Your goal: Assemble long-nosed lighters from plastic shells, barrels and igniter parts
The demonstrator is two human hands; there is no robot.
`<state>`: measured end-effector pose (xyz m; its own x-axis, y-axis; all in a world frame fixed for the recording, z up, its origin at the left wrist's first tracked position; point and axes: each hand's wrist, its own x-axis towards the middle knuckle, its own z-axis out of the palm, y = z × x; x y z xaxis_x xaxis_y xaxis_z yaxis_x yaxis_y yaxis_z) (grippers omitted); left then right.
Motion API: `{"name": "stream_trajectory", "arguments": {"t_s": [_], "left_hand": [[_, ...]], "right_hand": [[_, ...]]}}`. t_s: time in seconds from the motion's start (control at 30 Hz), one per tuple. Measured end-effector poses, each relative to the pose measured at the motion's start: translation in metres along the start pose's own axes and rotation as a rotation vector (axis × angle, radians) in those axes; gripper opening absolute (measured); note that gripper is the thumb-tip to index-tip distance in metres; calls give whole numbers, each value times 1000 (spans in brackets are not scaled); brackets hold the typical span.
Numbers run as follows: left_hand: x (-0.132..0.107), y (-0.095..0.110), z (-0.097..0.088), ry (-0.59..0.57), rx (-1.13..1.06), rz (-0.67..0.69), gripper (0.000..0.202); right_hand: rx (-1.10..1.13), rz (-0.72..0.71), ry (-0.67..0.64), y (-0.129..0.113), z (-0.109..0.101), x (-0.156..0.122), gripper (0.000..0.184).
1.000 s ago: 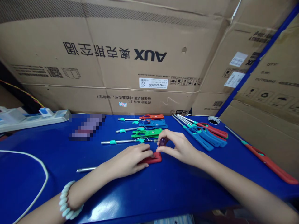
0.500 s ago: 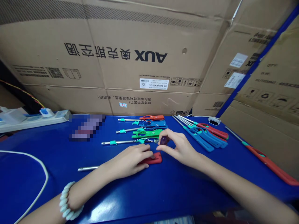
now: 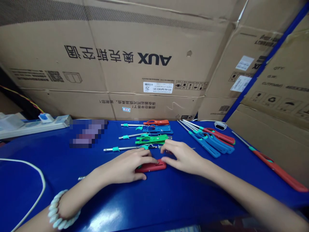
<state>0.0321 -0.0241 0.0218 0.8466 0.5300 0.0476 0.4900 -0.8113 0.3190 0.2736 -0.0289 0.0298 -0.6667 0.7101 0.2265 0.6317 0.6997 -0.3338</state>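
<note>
**Q:** Nearest you, what does each hand do?

**A:** Your left hand point(image 3: 127, 166), its wrist in a bead bracelet point(image 3: 60, 214), has its grip closed over the red lighter handle point(image 3: 155, 166). The handle lies flat on the blue desk point(image 3: 169, 199). Your right hand point(image 3: 184, 158) touches the handle's right end. Whether its grip pinches anything cannot be told.

**Q:** And farther off?

**A:** A green lighter point(image 3: 151, 139), a blue lighter point(image 3: 158, 129) and an orange lighter point(image 3: 156, 122) lie in a row, with a lighter bundle point(image 3: 212, 140) to their right. Behind stand closed cardboard boxes point(image 3: 116, 38), their contents hidden.
</note>
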Motion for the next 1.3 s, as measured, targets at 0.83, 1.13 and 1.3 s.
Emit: {"name": "stream_trajectory", "arguments": {"t_s": [0.83,1.13,1.3], "left_hand": [[3,7,1,-11,132,-42,27],[6,15,7,137,233,-13,24],[0,13,-8,549,338,-30,28]], "right_hand": [[-203,5,-238,-11,24,-1,57],[-148,63,-220,-11,17,0,31],[-79,145,-95,5,-6,2,30]]}}
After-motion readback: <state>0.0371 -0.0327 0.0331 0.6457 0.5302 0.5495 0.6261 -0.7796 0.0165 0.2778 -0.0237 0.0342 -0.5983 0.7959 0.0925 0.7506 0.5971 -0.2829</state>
